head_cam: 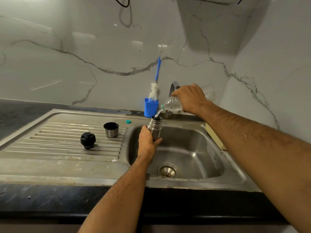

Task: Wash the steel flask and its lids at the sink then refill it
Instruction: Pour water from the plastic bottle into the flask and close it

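Note:
My left hand (148, 142) grips the steel flask (155, 126) upright over the sink basin (185, 148), its mouth open. My right hand (191, 98) holds a clear plastic bottle (171, 104) tilted down to the left, and a thin stream of water runs from its neck into the flask. On the ribbed drainboard (67, 137) to the left stand the steel cup lid (111, 129), mouth up, and the black stopper lid (88, 140). A small teal bottle cap (128, 121) lies near the sink's back rim.
A blue holder (151, 107) with a blue-handled bottle brush (155, 84) stands against the marble wall behind the sink. The tap (173, 89) rises behind my right hand. A yellow sponge (215, 137) lies on the sink's right rim. The drain (168, 170) is at the basin bottom.

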